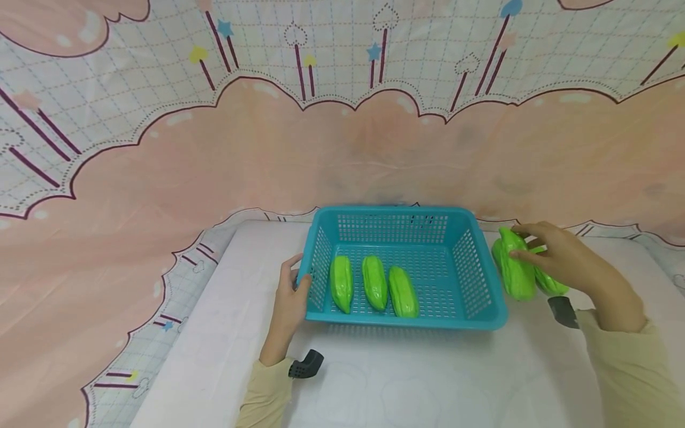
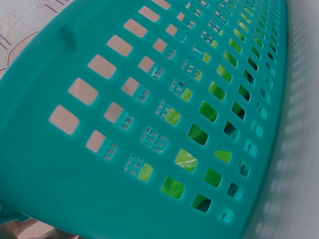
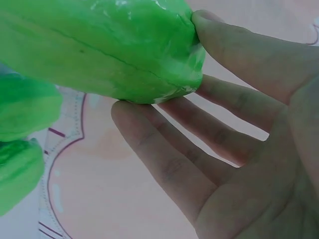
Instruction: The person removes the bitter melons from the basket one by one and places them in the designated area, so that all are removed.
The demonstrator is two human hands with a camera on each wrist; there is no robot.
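Note:
At the right of the head view, my right hand (image 1: 564,252) pinches a glossy, ridged, long green gourd (image 1: 517,273) between thumb and fingers. The right wrist view shows the thumb and fingertips on one end of this gourd (image 3: 124,55). Two more green gourds are partly hidden behind it; one gourd (image 1: 552,283) shows beneath the hand. My left hand (image 1: 289,297) grips the left rim of a teal plastic basket (image 1: 401,323). Inside lie a left gourd (image 1: 341,284), a middle gourd (image 1: 374,283) and a right gourd (image 1: 404,292), side by side.
The basket stands on a white-covered table (image 1: 417,380). Behind the table hangs a patterned pink and white cloth (image 1: 342,154). Perforated basket wall (image 2: 144,99) fills most of the left wrist view, with green showing through its holes.

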